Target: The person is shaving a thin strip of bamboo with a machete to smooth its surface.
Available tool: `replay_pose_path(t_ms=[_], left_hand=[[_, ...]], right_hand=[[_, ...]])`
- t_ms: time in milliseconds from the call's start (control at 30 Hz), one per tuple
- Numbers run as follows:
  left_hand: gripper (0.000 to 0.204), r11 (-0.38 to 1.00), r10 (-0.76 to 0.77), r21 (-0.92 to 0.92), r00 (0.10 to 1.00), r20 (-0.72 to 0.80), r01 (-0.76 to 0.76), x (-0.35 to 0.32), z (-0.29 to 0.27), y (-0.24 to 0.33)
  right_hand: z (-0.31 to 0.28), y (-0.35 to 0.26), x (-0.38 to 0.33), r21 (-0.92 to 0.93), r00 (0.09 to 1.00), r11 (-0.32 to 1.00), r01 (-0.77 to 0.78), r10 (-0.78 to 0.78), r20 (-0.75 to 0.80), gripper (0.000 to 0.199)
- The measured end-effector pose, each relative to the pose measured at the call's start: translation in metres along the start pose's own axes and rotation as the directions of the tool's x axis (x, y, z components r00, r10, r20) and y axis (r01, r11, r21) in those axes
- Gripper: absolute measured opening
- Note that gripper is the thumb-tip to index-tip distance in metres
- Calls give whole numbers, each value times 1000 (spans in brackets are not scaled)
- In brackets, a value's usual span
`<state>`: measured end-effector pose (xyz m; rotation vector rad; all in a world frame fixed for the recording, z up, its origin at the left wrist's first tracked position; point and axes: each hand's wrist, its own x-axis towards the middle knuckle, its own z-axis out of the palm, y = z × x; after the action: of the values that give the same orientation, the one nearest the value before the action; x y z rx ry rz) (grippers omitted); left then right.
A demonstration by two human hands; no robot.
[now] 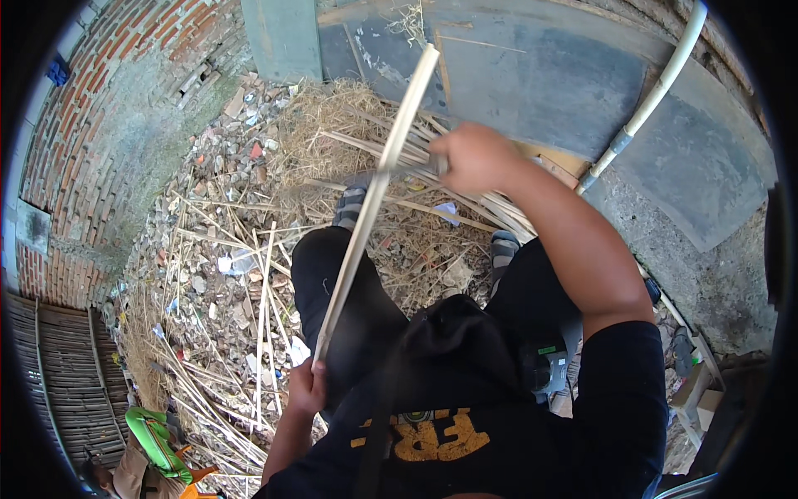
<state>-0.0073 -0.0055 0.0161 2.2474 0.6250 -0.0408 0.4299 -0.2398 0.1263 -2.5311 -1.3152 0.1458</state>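
Observation:
My left hand (307, 387) is closed around the lower end of a long pale bamboo strip (356, 241). The strip slants up and away from me, over my left thigh, its far end near the grey panels. My right hand (478, 158) is closed on what looks like a knife (416, 169), whose grey blade is smeared by motion. The blade lies across the upper half of the strip; whether it cuts into the wood cannot be made out. Behind it, more split bamboo strips (507, 212) lie in a bundle by my right foot.
Rubble, loose strips (264, 316) and a heap of shavings (320, 125) cover the ground. A brick wall (91, 133) stands left, grey panels (532, 75) ahead, and a pale pipe (644, 108) at right. Another person in green and brown (154, 445) is at lower left.

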Motion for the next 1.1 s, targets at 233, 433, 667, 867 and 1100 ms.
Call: replay_pose_path(t_ms=[233,433,667,867,1100], left_hand=[[54,997,-2,-84,1000,-14,1,5,-4,16],[52,1000,22,-1,1000,0,-22,7,-7,19],[50,997,53,-45,996,-72,-56,8,5,15],[49,997,15,79,1000,-28,-12,5,-4,6],[56,1000,2,-1,1000,-30,-2,10,3,29]], right_hand=[[-12,2,-5,-9,987,987,-162,162,5,26],[-12,-19,-12,-183,996,983,-5,21,85,25],[-8,6,-5,11,985,985,-172,172,-7,26],[-15,-29,-21,-184,998,982,28,-16,65,25],[-9,20,1,-3,980,982,-188,187,-64,29]])
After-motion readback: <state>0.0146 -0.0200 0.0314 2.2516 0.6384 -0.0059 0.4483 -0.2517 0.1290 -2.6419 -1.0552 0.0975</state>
